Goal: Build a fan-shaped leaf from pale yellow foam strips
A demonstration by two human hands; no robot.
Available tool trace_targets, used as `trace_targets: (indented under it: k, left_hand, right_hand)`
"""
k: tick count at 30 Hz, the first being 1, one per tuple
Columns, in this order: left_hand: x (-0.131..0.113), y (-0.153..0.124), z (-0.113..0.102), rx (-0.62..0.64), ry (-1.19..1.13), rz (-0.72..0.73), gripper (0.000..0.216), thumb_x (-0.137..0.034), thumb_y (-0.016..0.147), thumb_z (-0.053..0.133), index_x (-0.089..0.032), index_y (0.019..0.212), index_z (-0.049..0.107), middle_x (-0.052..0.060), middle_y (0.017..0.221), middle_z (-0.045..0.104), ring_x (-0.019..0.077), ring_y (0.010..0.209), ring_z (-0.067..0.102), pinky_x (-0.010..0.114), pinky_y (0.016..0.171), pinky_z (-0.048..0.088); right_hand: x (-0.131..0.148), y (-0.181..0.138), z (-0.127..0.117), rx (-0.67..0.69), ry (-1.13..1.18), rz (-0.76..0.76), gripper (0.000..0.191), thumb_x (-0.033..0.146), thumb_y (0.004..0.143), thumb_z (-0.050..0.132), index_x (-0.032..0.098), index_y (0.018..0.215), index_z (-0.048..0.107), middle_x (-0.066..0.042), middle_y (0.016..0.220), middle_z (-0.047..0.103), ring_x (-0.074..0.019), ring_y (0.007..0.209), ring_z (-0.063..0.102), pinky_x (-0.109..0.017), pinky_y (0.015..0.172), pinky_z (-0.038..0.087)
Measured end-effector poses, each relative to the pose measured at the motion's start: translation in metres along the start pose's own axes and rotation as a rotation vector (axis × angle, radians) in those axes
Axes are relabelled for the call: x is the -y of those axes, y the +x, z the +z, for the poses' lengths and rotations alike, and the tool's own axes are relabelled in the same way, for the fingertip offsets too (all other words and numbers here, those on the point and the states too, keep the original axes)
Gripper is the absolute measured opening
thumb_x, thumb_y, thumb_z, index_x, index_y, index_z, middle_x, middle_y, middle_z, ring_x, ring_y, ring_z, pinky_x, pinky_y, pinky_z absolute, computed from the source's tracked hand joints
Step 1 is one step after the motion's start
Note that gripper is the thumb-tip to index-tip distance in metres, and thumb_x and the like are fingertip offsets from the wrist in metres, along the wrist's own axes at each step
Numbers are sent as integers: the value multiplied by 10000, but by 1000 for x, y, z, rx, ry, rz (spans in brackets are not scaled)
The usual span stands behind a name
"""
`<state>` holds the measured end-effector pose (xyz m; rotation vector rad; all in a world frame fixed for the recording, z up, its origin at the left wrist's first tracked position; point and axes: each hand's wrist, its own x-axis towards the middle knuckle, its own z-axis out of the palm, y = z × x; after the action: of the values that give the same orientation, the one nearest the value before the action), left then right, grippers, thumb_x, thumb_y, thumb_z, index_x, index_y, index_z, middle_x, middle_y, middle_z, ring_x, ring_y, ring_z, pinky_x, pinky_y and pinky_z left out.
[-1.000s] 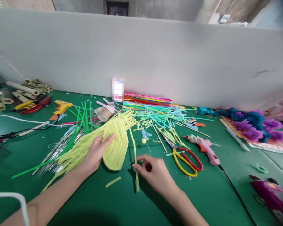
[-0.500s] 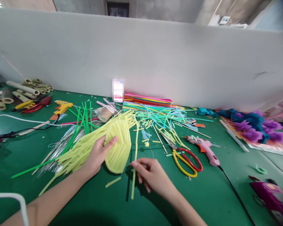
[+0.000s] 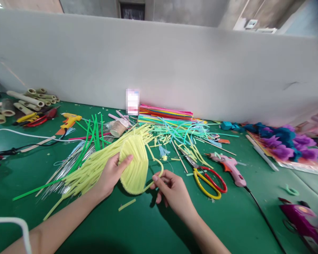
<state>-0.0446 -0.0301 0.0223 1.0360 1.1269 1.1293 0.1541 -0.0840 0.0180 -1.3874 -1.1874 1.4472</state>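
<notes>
My left hand point(image 3: 111, 173) grips a fan-shaped piece point(image 3: 135, 165) made of pale yellow strips laid side by side, thumb on top. Its loose strip ends point(image 3: 90, 169) trail away to the left across the green table point(image 3: 137, 229). My right hand point(image 3: 169, 188) pinches a single yellow strip point(image 3: 159, 169), which is bent in a curve along the lower right rim of the piece. Both hands are closed on what they hold.
Yellow and red scissors point(image 3: 206, 176) and a pink glue gun point(image 3: 229, 165) lie to the right. Behind are loose green and blue strips point(image 3: 180, 132), a stack of coloured strips point(image 3: 165, 112), a twine spool point(image 3: 118, 127), a yellow glue gun point(image 3: 69, 120), bamboo tubes point(image 3: 29, 100) and purple and blue fluffy material point(image 3: 288, 141).
The single yellow strip lay straight on the table; my right hand has picked it up and bent it round the piece's rim. My left hand has held the piece steady.
</notes>
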Motion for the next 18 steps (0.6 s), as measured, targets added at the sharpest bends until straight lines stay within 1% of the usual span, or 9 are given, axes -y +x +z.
trace_targets:
  k: [3,6,13,18]
  left_hand:
    - [-1,-1,0,5,-3,-2,542,-472,773,717,-176,1218,629,108,1083,734,300,994,681,374,830,535]
    - [-2,-1,-1,-4,-9,3,554,-485,761,723,-175,1211,634,113,1116,723,299,995,681,370,833,534]
    - [-1,0,-1,5,-1,-10,523,-464,778,716,-186,1213,631,103,1094,732,289,1003,680,366,853,526]
    - [-1,1,0,-3,-5,-5,536,-468,772,719,-181,1216,630,106,1091,733,289,1007,677,360,843,530]
  right_hand:
    - [-2,1,-1,-57,-52,-42,322,498,838,614,180,876,580,-11,735,694,-95,402,605,-132,294,322]
    - [-4,0,-1,-80,-88,-68,293,481,847,612,191,880,595,-4,726,691,-104,417,619,-137,305,332]
    - [0,-1,-3,-154,-115,-79,289,487,860,594,199,886,598,-6,732,693,-111,426,613,-154,316,342]
    - [-3,0,-2,-103,-166,-59,278,453,849,610,201,965,625,-3,746,692,-120,430,617,-181,340,362]
